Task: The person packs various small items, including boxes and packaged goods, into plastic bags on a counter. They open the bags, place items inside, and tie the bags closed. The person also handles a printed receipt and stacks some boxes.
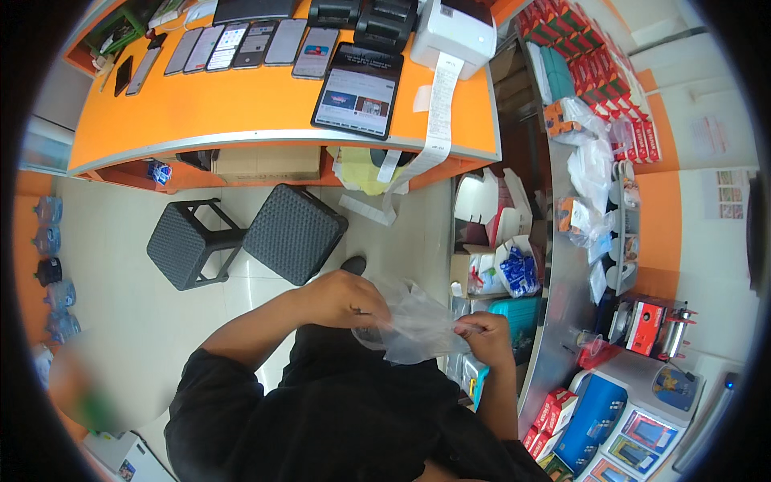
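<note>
A clear, crumpled plastic bag (418, 322) is stretched between my two hands in front of my body. My left hand (349, 301) grips its left side, the fingers curled inward. On the other side, my right hand (489, 337) pinches the bag's edge between thumb and fingers. Some rounded clear plastic (368, 337) shows just below my left hand; I cannot tell whether it is part of the bag or a separate thing.
Ahead is an orange counter (241, 108) with several phones, a tablet (361, 90) and a white label printer (455, 36) trailing paper. Two dark stools (295, 235) stand on the floor. Along the right runs a metal worktop (563, 289) with bags, red boxes and a sealing machine (626, 410).
</note>
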Motion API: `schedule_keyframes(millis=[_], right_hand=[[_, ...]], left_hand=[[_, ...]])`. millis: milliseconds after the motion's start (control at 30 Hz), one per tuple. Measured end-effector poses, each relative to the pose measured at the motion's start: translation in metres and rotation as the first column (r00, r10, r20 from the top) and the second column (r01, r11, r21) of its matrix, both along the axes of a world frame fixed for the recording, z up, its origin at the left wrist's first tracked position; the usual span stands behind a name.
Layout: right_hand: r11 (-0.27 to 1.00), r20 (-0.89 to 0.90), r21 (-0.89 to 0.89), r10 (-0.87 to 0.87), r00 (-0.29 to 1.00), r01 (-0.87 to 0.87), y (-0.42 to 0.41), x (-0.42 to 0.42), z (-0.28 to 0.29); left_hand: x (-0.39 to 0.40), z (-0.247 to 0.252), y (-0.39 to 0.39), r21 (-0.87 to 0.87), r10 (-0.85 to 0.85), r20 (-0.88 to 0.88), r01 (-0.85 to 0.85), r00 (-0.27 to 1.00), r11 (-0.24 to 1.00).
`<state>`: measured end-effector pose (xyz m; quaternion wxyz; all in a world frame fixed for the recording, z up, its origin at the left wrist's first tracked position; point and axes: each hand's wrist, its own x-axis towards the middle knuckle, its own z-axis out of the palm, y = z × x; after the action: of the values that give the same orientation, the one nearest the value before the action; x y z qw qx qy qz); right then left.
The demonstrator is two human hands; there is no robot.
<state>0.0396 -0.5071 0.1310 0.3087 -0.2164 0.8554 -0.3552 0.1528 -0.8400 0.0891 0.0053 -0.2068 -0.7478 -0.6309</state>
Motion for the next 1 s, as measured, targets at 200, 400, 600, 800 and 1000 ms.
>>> schedule_keyframes(millis=[200,400,600,800,1000], right_hand=[[0.982,0.121,-0.042,-0.179,0.976,0.185,0.027,-0.022,-0.024],[0.681,0.746,-0.325,-0.242,0.621,0.656,0.025,-0.018,-0.036],[0.467,0.882,-0.332,-0.153,0.445,0.819,-0.028,-0.019,-0.019],[0.376,0.678,-0.488,-0.404,0.614,0.787,0.027,-0.031,0.034],[0.548,0.102,-0.442,-0.755,0.647,0.71,0.06,-0.003,-0.011]], left_hand=[[0.012,-0.034,-0.039,-0.153,0.277,0.124,-0.258,0.953,0.954],[-0.018,-0.012,-0.023,-0.145,0.348,-0.386,-0.428,0.855,0.892],[-0.067,-0.014,0.065,-0.072,0.178,-0.028,-0.18,0.984,0.981],[-0.085,0.017,0.041,-0.21,0.271,-0.027,-0.27,0.962,0.94],[-0.071,-0.005,0.046,-0.281,0.169,-0.181,-0.216,0.969,0.935]])
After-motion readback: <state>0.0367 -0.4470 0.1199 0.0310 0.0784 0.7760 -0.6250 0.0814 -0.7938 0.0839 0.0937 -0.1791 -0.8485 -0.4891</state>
